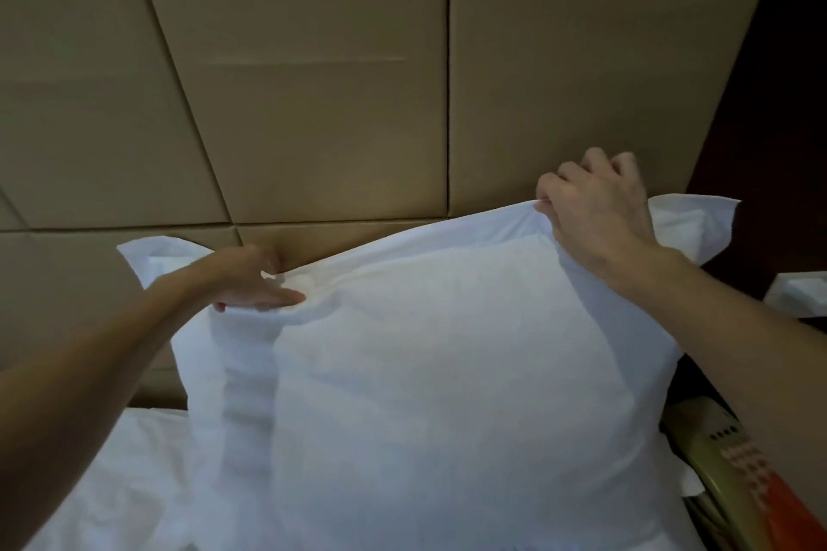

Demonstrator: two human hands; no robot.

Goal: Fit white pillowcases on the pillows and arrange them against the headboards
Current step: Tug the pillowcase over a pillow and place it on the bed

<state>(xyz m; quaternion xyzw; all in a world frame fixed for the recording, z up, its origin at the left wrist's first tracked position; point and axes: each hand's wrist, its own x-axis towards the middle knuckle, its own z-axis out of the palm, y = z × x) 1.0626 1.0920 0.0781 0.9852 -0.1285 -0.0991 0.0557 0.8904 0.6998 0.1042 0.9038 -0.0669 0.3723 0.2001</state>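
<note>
Left hand (250, 280), right hand (599, 215): both pinch top edge of pillow (425, 362), upright near headboard (313, 103); open bed (112, 483) left.

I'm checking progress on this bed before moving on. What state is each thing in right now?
Pillow: cased, upright on the bed.
Pillowcase: on the pillow, top corners sticking out loose.
Headboard: tan padded panels, directly behind the pillow.
Left hand: grips the pillow's top edge.
Right hand: pinches the pillowcase's top edge.
Sheet: white, wrinkled.
Telephone: beside the bed, partly hidden.
</note>
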